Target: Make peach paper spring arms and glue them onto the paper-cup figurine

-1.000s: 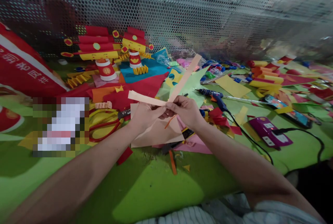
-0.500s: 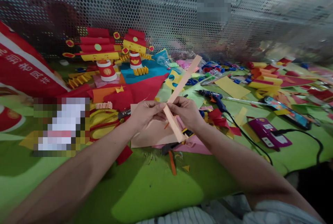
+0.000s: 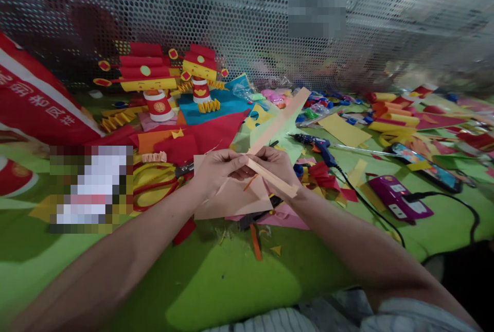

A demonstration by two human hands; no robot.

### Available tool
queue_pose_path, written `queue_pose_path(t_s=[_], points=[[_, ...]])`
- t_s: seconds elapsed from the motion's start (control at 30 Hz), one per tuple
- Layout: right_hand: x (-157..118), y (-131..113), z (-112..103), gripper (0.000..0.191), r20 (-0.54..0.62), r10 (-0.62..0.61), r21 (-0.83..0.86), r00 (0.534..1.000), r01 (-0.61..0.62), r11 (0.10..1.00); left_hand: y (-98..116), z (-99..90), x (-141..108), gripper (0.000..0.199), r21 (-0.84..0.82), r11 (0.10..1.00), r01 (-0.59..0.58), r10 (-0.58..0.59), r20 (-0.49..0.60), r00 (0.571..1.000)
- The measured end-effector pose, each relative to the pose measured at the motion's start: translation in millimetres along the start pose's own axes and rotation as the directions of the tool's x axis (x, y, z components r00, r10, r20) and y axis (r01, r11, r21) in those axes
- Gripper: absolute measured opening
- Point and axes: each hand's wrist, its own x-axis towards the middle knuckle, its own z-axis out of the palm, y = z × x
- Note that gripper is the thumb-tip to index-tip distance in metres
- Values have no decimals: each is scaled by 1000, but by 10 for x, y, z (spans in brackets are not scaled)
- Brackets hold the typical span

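Note:
Between my two hands is a folded strip of peach paper (image 3: 281, 118). One length slants up and away to the right; another runs down over my right wrist. My left hand (image 3: 222, 170) pinches it at the fold between thumb and fingers. From the other side my right hand (image 3: 274, 162) grips the same fold, its fingertips partly hidden behind the paper. Under the hands lies a peach paper sheet (image 3: 231, 201) on pink scraps. Left of them rest scissors with red and yellow handles (image 3: 154, 182).
Two red and yellow paper figures (image 3: 158, 103) stand at the back left before a perforated metal screen (image 3: 247, 13). To the right lie a blue glue gun (image 3: 314, 142), a purple power socket (image 3: 401, 198) with a cable, and a phone (image 3: 424, 164). Coloured scraps cover the green table (image 3: 231, 291).
The near length of the peach strip has swung to the right, from hanging toward the table to lying across my right wrist. The far length leans slightly further right. Both hands keep their hold.

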Motion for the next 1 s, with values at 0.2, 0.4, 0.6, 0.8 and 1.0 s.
queue_pose_path(t_s=[0.2,0.4,0.6,0.8,1.0], points=[[-6,-94,-56,40,80,17,-31,997,-14,999,48,-9,0,33,17,1000,-10,10,3,1000],[-25,-143,-57,42,110,81,41,991,-86,995,49,-18,0,32,66,997,-38,41,-44,998],[-32,-170,-67,44,154,143,50,978,-152,987,52,11,-3,30,145,987,-73,92,-123,988],[-30,-167,-75,31,233,152,-41,961,-146,988,-27,1,9,27,199,972,-127,157,-144,977],[7,-51,-97,26,229,111,-111,967,-87,990,-83,-48,33,25,311,937,-162,199,-93,976]])
